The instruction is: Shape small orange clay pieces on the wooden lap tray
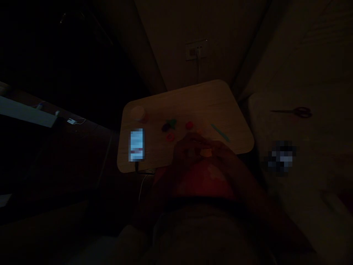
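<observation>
Orange lump [205,152], small and bright, sits between the person's two hands in this very dim room, just over the near edge of a wooden lap table [209,99]. The left hand [187,151] and right hand [220,154] are drawn close together, and their fingers seem pressed around the lump, though the shadows hide exactly how it is pinched.

Just ahead of the hands lie a red blob [189,125], a red ring [170,137], a dark blob [166,127], a green piece [173,122] and a teal stick [220,132]. Farther left on the table stand a small pale-lidded jar [138,114] and a glowing phone [136,145], its screen blurred, with a cable at its lower end.

Off to the right, a pair of scissors [299,112] rests on a pale cushion [303,73], near a blurred object [281,157]. Red cloth [201,180] covers the person's lap, and a wall socket [196,49] shows beyond the table.
</observation>
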